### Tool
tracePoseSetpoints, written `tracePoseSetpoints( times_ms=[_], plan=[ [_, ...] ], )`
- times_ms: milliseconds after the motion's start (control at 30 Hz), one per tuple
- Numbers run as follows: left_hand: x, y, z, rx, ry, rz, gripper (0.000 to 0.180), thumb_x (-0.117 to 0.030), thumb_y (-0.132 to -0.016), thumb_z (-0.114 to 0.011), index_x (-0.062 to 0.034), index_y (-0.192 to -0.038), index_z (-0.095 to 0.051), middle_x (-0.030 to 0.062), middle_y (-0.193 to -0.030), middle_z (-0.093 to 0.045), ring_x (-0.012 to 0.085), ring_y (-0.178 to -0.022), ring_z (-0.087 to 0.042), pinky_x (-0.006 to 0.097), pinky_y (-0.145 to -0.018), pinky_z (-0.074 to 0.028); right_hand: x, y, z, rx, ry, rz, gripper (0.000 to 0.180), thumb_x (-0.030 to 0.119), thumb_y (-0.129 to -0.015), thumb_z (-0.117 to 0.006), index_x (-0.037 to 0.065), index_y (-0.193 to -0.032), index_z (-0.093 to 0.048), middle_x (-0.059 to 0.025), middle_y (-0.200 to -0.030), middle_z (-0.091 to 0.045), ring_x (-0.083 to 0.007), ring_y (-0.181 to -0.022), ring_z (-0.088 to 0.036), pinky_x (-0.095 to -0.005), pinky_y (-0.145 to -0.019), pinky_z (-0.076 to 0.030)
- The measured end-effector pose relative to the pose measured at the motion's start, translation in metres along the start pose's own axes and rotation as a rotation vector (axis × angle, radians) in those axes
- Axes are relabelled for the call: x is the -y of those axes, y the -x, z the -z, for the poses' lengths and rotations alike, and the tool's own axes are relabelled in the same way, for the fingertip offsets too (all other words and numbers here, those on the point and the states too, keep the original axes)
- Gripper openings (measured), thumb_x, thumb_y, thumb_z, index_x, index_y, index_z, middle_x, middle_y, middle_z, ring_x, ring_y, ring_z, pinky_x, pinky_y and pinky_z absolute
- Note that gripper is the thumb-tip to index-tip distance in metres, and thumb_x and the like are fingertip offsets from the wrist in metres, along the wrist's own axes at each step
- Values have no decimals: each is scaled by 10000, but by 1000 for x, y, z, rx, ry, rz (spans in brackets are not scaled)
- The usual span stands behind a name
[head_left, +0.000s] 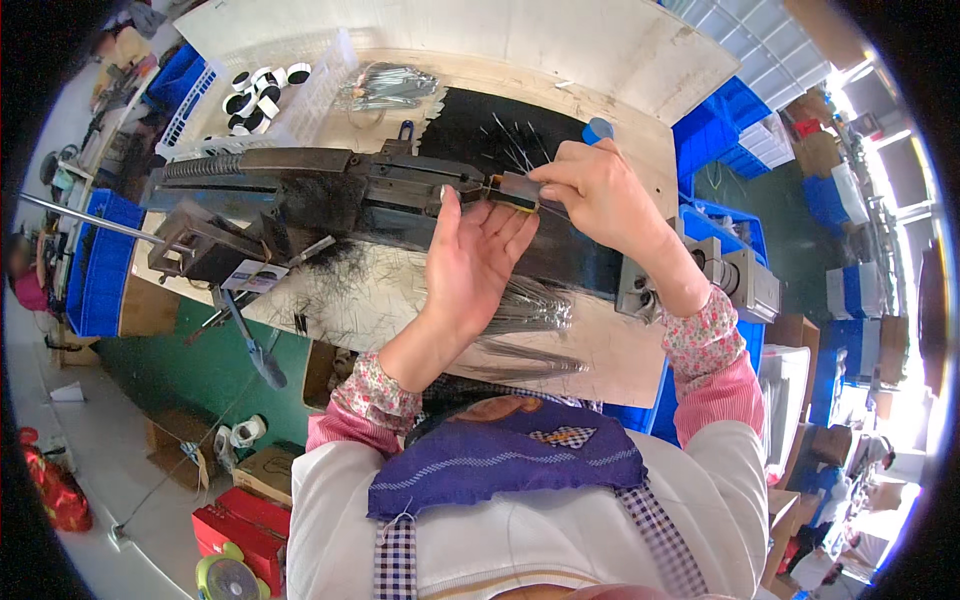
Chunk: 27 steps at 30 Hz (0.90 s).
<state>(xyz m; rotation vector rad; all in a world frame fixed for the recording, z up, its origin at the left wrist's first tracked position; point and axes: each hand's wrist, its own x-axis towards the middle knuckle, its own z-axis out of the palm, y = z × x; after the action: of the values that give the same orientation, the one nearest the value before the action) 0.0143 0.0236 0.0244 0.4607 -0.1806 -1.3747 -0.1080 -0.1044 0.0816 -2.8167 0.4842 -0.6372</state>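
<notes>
A long dark metal bench machine, with a coiled spring at its left end, lies across the wooden table. At its right part sits a small dark block with a yellowish lower edge. My left hand is open, palm up, its fingers stretched out just below the block. Over the block's right end, my right hand has its thumb and fingers pinched together. What they grip is hidden or too thin to make out. Nearer to me lies a bundle of thin metal wires.
A white plastic basket of black-and-white rings stands at the far left, beside a pile of metal pieces. Loose wires lie on a black mat behind the machine. Blue bins stand at the right.
</notes>
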Motion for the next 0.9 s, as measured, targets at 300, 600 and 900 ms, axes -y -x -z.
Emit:
tracePoseSetpoints(
  times_ms=[300, 600, 900],
  plan=[
    [4, -2, 7, 52, 74, -27, 693, -541, -969, -338, 80, -1274, -382, 185, -1294, -469, 279, -1230, -454, 375, -1089, -342, 21, 2, -1, -138, -6, 142, 161, 81, -729, -658, 84, -889, -678, -42, -763, -592, -251, -754, -588, -345, -711, -398],
    [5, -3, 3, 18, 112, -38, 579, -488, -985, -357, 52, -1176, -443, 175, -1211, -519, 262, -1187, -486, 379, -1062, -375, 40, 4, 14, -127, -102, -251, 188, 87, -814, -571, 17, -984, -530, -166, -679, -629, -393, -644, -632, -472, -568, -497],
    [-3, -1, -6, -82, -7, -6, 551, -467, -978, -386, 54, -1120, -495, 163, -1132, -550, 265, -1091, -533, 382, -1009, -412, 41, 10, -9, 89, 269, -36, 158, 69, -801, -541, -14, -935, -524, -196, -630, -588, -387, -632, -615, -462, -539, -489]
  ],
)
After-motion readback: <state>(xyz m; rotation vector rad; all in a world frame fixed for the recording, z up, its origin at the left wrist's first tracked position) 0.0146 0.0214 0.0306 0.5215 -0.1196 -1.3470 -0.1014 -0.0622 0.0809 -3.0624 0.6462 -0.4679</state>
